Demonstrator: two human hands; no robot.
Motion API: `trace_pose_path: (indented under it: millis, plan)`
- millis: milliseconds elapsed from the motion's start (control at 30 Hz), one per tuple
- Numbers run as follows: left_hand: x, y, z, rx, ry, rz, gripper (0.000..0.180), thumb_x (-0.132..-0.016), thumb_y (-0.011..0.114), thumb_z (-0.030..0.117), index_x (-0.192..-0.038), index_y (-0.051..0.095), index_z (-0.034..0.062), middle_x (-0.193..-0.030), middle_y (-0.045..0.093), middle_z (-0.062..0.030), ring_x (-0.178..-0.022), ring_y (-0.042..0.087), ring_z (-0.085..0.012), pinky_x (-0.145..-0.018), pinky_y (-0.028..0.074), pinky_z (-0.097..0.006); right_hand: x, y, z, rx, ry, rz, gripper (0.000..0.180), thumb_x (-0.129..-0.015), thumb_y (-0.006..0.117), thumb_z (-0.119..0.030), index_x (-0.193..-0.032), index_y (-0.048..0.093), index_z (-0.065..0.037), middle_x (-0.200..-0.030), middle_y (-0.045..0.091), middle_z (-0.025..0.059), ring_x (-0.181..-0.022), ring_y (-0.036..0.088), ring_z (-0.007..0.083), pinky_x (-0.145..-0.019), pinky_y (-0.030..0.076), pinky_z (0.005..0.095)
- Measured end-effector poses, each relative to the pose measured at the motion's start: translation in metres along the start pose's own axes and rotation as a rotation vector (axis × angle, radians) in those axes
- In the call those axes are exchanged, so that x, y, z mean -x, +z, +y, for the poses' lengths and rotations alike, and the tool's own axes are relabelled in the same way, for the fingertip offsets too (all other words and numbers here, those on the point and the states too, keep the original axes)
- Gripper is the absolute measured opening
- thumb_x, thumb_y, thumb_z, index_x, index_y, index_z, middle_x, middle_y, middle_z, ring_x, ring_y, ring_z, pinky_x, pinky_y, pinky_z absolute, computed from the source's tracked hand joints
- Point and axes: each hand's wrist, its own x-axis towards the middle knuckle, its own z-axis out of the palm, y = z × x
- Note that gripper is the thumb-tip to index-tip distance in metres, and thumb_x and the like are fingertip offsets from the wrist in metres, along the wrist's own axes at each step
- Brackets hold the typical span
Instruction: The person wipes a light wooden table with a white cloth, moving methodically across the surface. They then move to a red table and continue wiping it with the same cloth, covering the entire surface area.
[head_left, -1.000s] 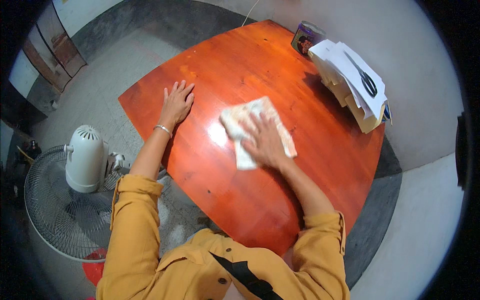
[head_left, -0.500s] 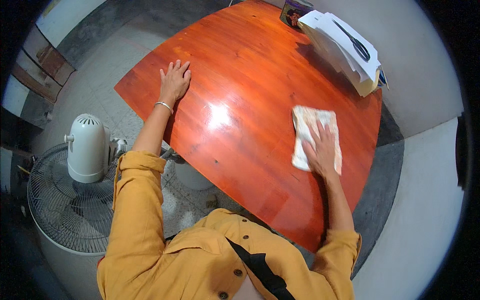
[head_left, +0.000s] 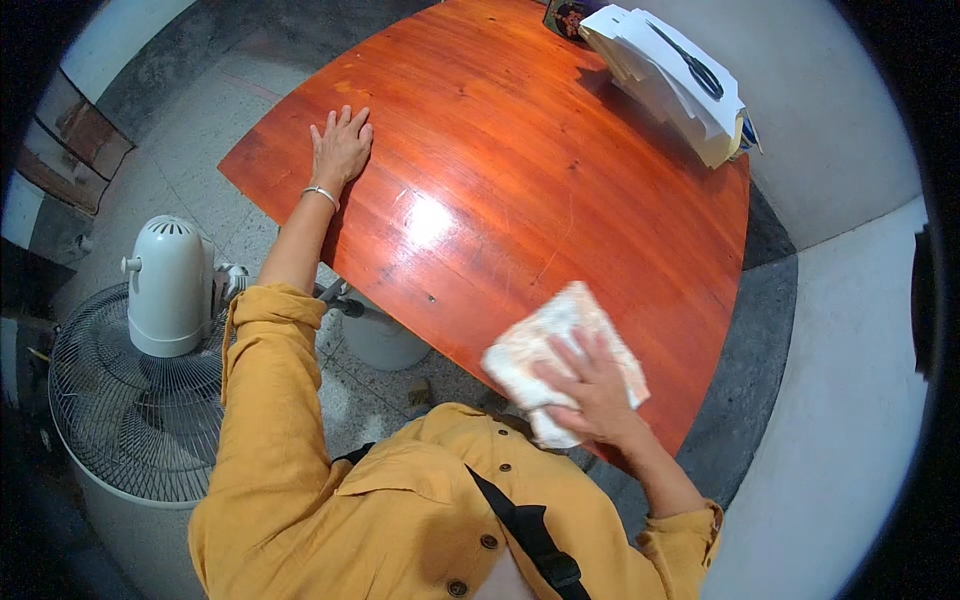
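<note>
My left hand [head_left: 341, 146] lies flat on the reddish-brown wooden table [head_left: 480, 150] near its left edge, fingers spread, holding nothing. A metal bangle [head_left: 322, 195] circles that wrist. At the near right part of the table, my right hand [head_left: 590, 388] presses down on a white and pale orange cloth [head_left: 535, 345]. Its fingers are spread over the cloth and slightly blurred. The near corner of the cloth reaches the table's front edge and looks bunched beside the thumb.
Papers and folders [head_left: 670, 85] are stacked at the far right of the table, with black-handled scissors [head_left: 703, 75] on top. A dark tin [head_left: 565, 18] stands behind them. Left of the table is a white fan [head_left: 165, 290]. A pale wall [head_left: 830, 400] rises on the right.
My right hand has slid the cloth toward me and to the left, to the table's near edge, and the cloth has turned. My left hand stays flat in place. The view has shifted slightly.
</note>
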Motion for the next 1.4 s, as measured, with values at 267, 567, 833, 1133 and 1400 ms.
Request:
trace_pose_path:
  millis: [267, 567, 833, 1133, 1400]
  plan:
    - [-0.003, -0.007, 0.012, 0.018, 0.001, 0.005, 0.048, -0.097, 0.036, 0.039, -0.14, 0.045, 0.0184, -0.15, 0.036, -0.0135, -0.139, 0.03, -0.0361, -0.112, 0.019, -0.061, -0.087, 0.015, 0.041, 0.14, 0.25, 0.346, 0.058, -0.084, 0.061, -0.041, -0.138, 0.049, -0.023, -0.148, 0.037, 0.0131, -0.136, 0.029, 0.0448, -0.11, 0.018, 0.0621]
    - [-0.005, 0.005, -0.007, 0.004, 0.052, 0.017, 0.049, -0.098, 0.035, 0.041, -0.142, 0.043, 0.0196, -0.151, 0.034, -0.0134, -0.14, 0.029, -0.0353, -0.11, 0.019, -0.063, -0.065, 0.02, -0.042, -0.012, 0.065, 0.18, 0.054, -0.084, 0.061, -0.037, -0.136, 0.05, -0.027, -0.149, 0.038, 0.01, -0.134, 0.034, 0.0405, -0.109, 0.025, 0.0595]
    - [-0.003, 0.004, -0.001, -0.014, 0.031, 0.011, 0.049, -0.098, 0.035, 0.039, -0.142, 0.043, 0.0177, -0.15, 0.035, -0.0138, -0.139, 0.03, -0.0362, -0.11, 0.019, -0.063, 0.128, -0.003, 0.002, 0.054, 0.558, 0.198, 0.057, -0.078, 0.065, -0.034, -0.133, 0.056, -0.023, -0.15, 0.037, 0.0098, -0.139, 0.027, 0.0398, -0.113, 0.015, 0.0594]
    - [-0.007, 0.01, -0.007, 0.027, 0.066, 0.019, 0.049, -0.099, 0.036, 0.039, -0.142, 0.043, 0.0162, -0.151, 0.033, -0.0148, -0.14, 0.027, -0.0383, -0.11, 0.018, -0.064, -0.028, 0.021, -0.032, 0.051, 0.216, 0.346, 0.058, -0.081, 0.065, -0.04, -0.136, 0.051, -0.027, -0.15, 0.036, 0.009, -0.136, 0.031, 0.0412, -0.109, 0.021, 0.0626]
    - [0.0, -0.006, -0.001, 0.001, 0.026, -0.013, 0.048, -0.099, 0.036, 0.038, -0.142, 0.043, 0.016, -0.15, 0.035, -0.0149, -0.14, 0.028, -0.0374, -0.111, 0.018, -0.062, 0.067, 0.011, 0.012, 0.132, 0.38, 0.266, 0.058, -0.083, 0.062, -0.038, -0.139, 0.049, -0.027, -0.15, 0.037, 0.0078, -0.137, 0.032, 0.0395, -0.111, 0.021, 0.0589]
